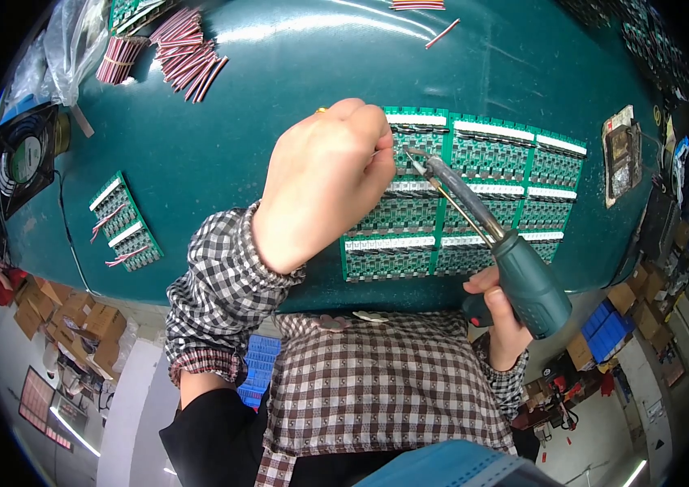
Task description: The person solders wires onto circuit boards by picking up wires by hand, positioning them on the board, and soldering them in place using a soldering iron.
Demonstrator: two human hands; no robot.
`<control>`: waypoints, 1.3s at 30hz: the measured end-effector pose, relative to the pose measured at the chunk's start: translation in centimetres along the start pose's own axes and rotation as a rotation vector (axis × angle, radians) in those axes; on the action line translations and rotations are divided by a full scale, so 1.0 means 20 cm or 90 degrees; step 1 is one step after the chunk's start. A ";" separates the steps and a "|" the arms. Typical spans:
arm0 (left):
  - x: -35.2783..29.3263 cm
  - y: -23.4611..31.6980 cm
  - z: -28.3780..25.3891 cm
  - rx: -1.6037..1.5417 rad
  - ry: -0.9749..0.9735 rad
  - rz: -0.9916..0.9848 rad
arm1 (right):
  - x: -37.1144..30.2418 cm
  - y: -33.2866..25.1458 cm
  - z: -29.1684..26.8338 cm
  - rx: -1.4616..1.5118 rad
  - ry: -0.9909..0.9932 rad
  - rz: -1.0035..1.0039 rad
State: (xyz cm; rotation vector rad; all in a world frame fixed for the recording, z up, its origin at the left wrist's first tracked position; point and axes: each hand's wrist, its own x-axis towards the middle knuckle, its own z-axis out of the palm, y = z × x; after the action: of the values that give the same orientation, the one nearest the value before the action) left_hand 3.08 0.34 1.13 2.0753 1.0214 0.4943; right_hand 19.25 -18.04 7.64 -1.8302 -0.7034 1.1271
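Note:
Green circuit board panels (551,170) lie in a block on the table, with white connector strips and rows of small dark parts. My left hand (324,174) is closed in a pinch over the block's upper left corner; what its fingertips hold, if anything, is hidden. In my right hand (508,329) is a dark green soldering gun (529,280), gripped by its handle. The gun points up and left, its tip close beside my left fingers and over the upper left panel. Whether the tip touches a part, I cannot tell.
A smaller circuit board (129,223) with striped wires lies at the left. Beyond it are a fan (26,158), a tied wire bundle (121,61) and a pile of loose wires (186,53). A worn metal tray (622,154) sits at the right. One short wire (442,33) lies at the back.

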 end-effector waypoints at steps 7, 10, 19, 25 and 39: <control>-0.02 0.00 0.01 -0.020 0.002 -0.018 | 0.00 0.01 -0.01 0.000 -0.006 0.003; -0.02 0.00 0.01 -0.037 0.007 -0.019 | 0.00 0.02 -0.01 0.005 -0.014 -0.004; -0.01 -0.02 0.00 -0.005 -0.021 0.032 | 0.00 0.01 -0.01 0.011 -0.015 0.009; -0.02 0.00 0.01 -0.031 -0.005 -0.007 | 0.00 0.02 -0.01 0.018 -0.018 -0.005; -0.03 0.01 0.02 -0.015 0.016 -0.019 | -0.01 0.00 -0.01 -0.009 -0.014 0.035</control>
State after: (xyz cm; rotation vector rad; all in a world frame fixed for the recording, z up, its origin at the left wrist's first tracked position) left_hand 3.04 -0.37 1.00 2.0349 1.0556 0.5151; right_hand 19.28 -18.21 7.73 -1.8618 -0.6777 1.1820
